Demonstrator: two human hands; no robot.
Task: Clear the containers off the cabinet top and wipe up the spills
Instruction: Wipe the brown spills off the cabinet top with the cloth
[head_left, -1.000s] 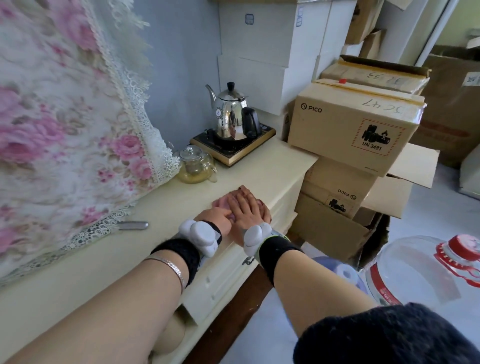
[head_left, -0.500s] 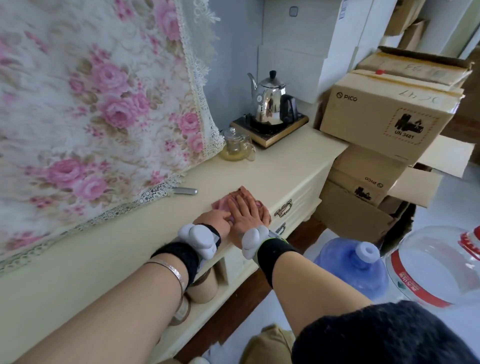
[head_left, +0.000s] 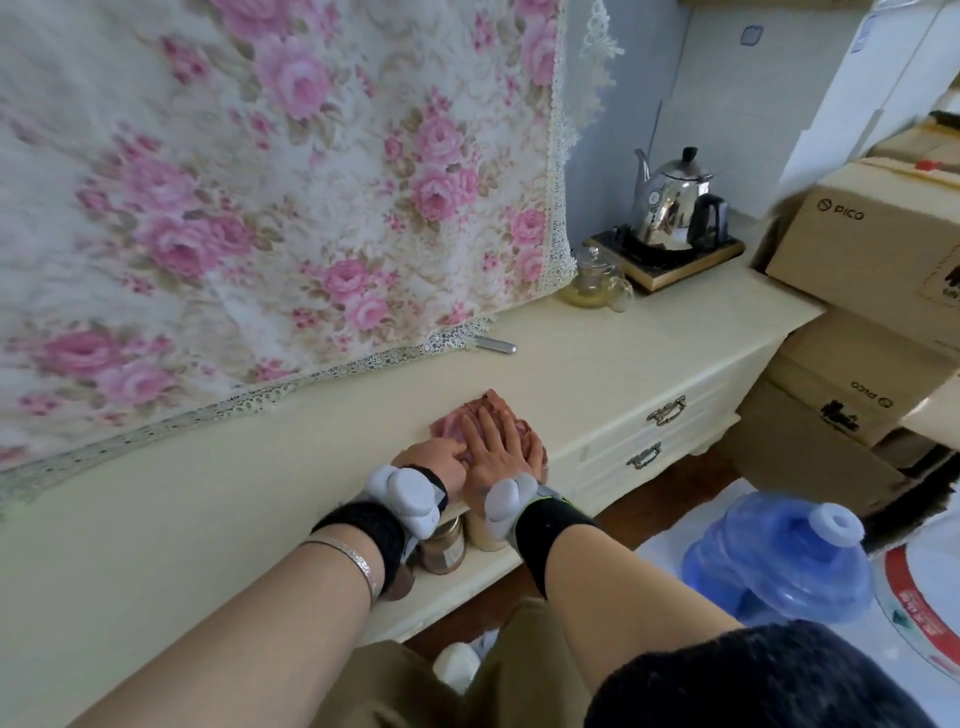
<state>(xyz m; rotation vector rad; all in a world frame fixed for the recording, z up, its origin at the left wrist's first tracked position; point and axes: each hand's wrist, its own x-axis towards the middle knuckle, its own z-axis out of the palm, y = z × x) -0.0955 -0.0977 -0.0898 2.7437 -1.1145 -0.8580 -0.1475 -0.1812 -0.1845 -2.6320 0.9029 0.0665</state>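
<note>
hands (head_left: 470, 457) pressing cloth (head_left: 488, 423), now farther left along cabinet top (head_left: 649, 332)

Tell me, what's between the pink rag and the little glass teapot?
Mostly bare cabinet top; in the head view, only a small silver object lies near it, between rag and glass teapot.

The middle of the cabinet top (head_left: 597, 358) is left bare up to its front edge. Its back edge is overhung by a floral cloth (head_left: 260, 182), beside a small metal object (head_left: 496, 345). The far right corner is blocked by a glass teapot (head_left: 595, 280), a kettle (head_left: 670, 200) and stacked boxes (head_left: 872, 249).
</note>
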